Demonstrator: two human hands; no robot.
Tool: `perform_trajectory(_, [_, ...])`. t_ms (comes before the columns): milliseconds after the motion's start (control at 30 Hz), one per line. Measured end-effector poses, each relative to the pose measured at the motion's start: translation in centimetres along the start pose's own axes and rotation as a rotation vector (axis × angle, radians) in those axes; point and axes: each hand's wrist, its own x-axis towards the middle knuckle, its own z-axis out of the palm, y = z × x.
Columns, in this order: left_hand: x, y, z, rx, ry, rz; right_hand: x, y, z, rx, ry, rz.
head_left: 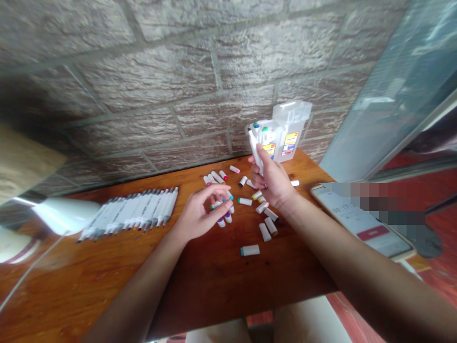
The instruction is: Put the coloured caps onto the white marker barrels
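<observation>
My right hand [273, 178] is closed around a white marker [255, 151], which tilts upward with its dark tip at the top. Just behind that marker stands a clear plastic case [274, 136] with a few markers upright in it. Low over the table, my left hand [200, 212] curls its thumb and fingers about a small teal-ended marker cap [229, 195]. Right by its fingertips lie purple-ended caps [224, 220], partly hidden by the thumb. More loose white caps with coloured ends, such as a teal one [250, 250], are scattered between and below my hands.
A long row of white markers [132, 212] lies side by side at the left. Beyond it are a white lamp-like object [67, 214] and a cord. A phone [364, 221] rests at the table's right edge. A stone-block wall [193, 85] rises behind the wooden table [207, 281].
</observation>
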Motion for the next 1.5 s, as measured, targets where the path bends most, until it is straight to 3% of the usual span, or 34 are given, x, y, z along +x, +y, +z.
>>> perform_trajectory(300, [0.0, 0.3, 0.8, 0.099, -0.102, 0.068, 0.0, -0.5, 0.1, -0.031, 0.0, 0.01])
perform_trajectory(833, [0.1, -0.7, 1.3, 0.177, -0.089, 0.191, 0.2, -0.3, -0.1, -0.067, -0.01, -0.016])
perform_trajectory(1167, [0.0, -0.9, 1.2, 0.319, -0.1, 0.041, 0.3, 0.2, -0.1, -0.103, -0.027, -0.018])
perform_trajectory(1500, [0.0, -0.6, 1.1, 0.28, -0.079, -0.031, 0.0, 0.2, 0.1, -0.136, -0.014, -0.015])
